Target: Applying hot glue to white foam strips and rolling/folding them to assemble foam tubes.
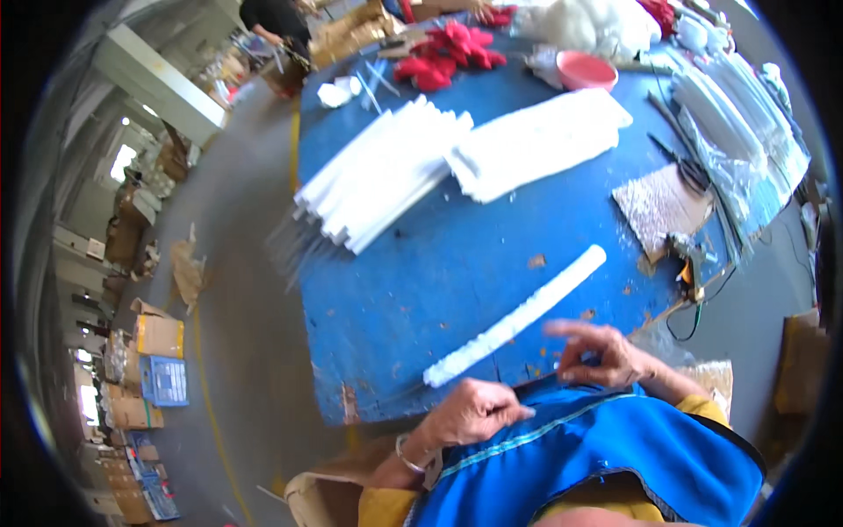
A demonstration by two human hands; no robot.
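Observation:
A long white foam stick (520,314) lies slantwise on the worn blue table (439,281), apart from both hands. My left hand (474,411), with a bracelet at the wrist, is closed just below the stick's near end, its fingertips at the edge of my blue apron (606,448). My right hand (599,353) hovers blurred over the table's near edge, to the right of the stick. Its fingers are spread and I see nothing in it.
Two piles of white strips (378,176) (536,140) lie farther back, with red fabric flowers (452,53) and a pink bowl (584,68) beyond. A glittery sheet (659,206) and a glue gun (689,255) are at the right. Cardboard boxes (158,338) stand on the floor to the left, and another person (277,22) is at the far end.

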